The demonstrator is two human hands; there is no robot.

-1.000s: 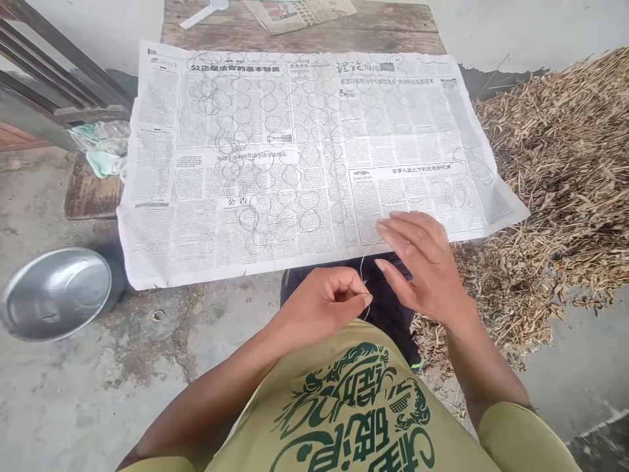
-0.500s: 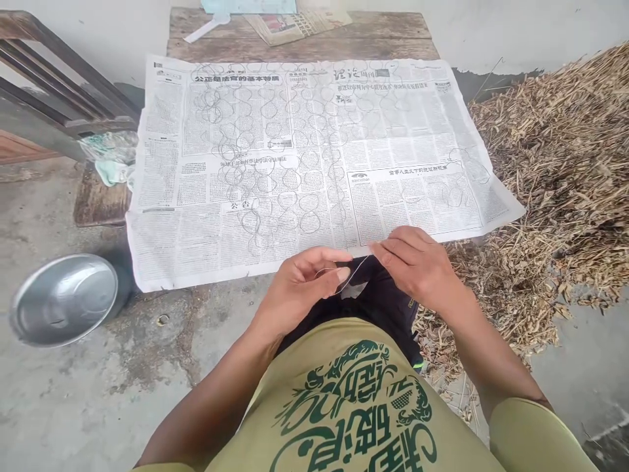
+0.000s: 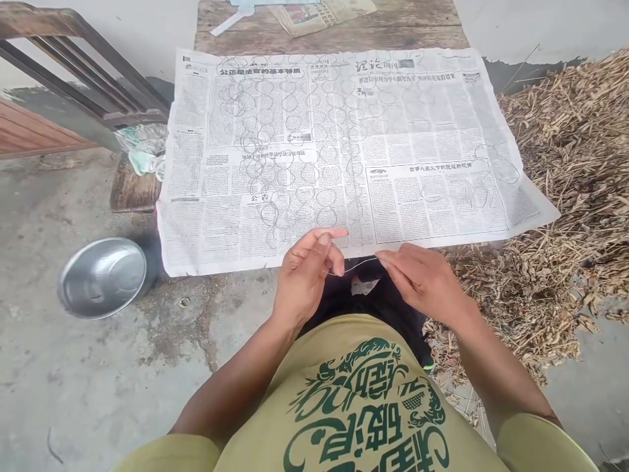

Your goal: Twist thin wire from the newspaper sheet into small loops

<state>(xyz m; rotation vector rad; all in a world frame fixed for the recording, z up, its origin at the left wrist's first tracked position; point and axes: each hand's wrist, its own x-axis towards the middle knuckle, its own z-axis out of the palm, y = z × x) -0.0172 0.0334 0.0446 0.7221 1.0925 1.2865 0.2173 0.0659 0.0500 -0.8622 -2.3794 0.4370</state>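
Observation:
A thin pale strand (image 3: 362, 263) runs between my two hands, just off the front edge of the newspaper sheet (image 3: 196, 242). My left hand (image 3: 312, 269) has one end of it among the fingers, the index finger stretched out over the paper and the others curled. The other end is pinched between the thumb and fingertips of my right hand (image 3: 422, 278), beside the paper's front edge. Many thin, dark looped rings (image 3: 327, 216) lie spread over the newsprint, mostly across its left and middle parts.
The wooden table (image 3: 417, 29) bears a folded newspaper (image 3: 324, 16) at the back. At the left are a wooden chair (image 3: 132, 190) with a plastic bag (image 3: 145, 147) and a metal basin (image 3: 103, 278) on the floor. Dry plant stalks (image 3: 565, 262) are heaped at the right.
The view has shifted, so the table and basin appear further right. My left hand has turned more upright, with its index finger extended. The strand has gone from slanting to nearly level.

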